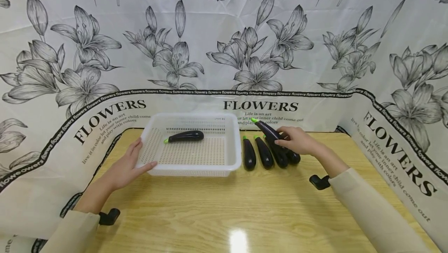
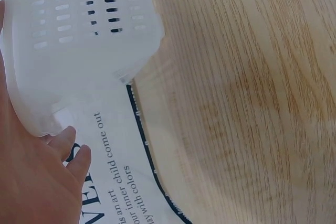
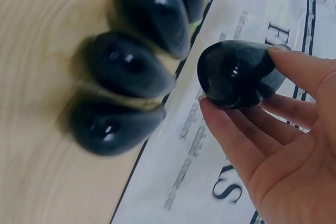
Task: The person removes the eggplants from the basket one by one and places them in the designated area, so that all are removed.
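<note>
My right hand grips a dark, glossy eggplant between thumb and fingers, its bright green stem end pointing up and left. In the right wrist view this eggplant is held above the surface, rounded end towards the camera. Beneath and left of that hand, several more eggplants lie side by side on the table. My left hand holds the near left corner of a white perforated plastic basket, thumb over the rim. One eggplant lies inside the basket, green end to the left.
The wood-grain table stretches in front of the basket. A white cloth with black flower prints and lettering hangs behind and at both sides. Dark wrist-worn devices show at both wrists.
</note>
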Action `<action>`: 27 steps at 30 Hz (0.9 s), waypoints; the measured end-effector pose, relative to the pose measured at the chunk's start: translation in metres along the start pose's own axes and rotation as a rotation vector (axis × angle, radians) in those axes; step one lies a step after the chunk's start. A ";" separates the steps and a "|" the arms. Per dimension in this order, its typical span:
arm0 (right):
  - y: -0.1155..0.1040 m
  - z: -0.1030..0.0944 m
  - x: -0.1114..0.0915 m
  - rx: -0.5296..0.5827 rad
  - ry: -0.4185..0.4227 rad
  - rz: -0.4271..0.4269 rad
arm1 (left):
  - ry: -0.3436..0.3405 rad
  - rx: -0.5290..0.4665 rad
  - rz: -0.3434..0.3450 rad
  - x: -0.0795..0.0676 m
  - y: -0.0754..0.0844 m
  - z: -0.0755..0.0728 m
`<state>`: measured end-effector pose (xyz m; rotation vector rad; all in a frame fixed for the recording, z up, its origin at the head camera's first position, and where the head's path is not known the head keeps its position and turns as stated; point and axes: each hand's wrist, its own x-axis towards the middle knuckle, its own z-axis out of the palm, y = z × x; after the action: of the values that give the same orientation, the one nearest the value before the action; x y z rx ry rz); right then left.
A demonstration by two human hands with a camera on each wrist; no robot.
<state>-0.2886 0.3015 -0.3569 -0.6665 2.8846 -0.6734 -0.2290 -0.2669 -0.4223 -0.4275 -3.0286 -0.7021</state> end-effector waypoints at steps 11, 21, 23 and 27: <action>0.044 -0.009 -0.026 -0.032 0.048 0.068 | 0.009 0.002 0.005 -0.002 0.002 -0.001; 0.086 -0.009 -0.034 -0.015 0.065 0.142 | 0.006 -0.004 0.007 -0.002 0.004 -0.002; 0.092 -0.008 -0.034 -0.020 0.066 0.159 | 0.007 -0.006 0.008 -0.002 0.003 -0.002; 0.105 0.000 -0.034 -0.018 0.053 0.185 | 0.002 -0.013 0.006 -0.001 0.002 0.000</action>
<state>-0.2991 0.4015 -0.4037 -0.3821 2.9553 -0.6496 -0.2273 -0.2656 -0.4216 -0.4364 -3.0212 -0.7212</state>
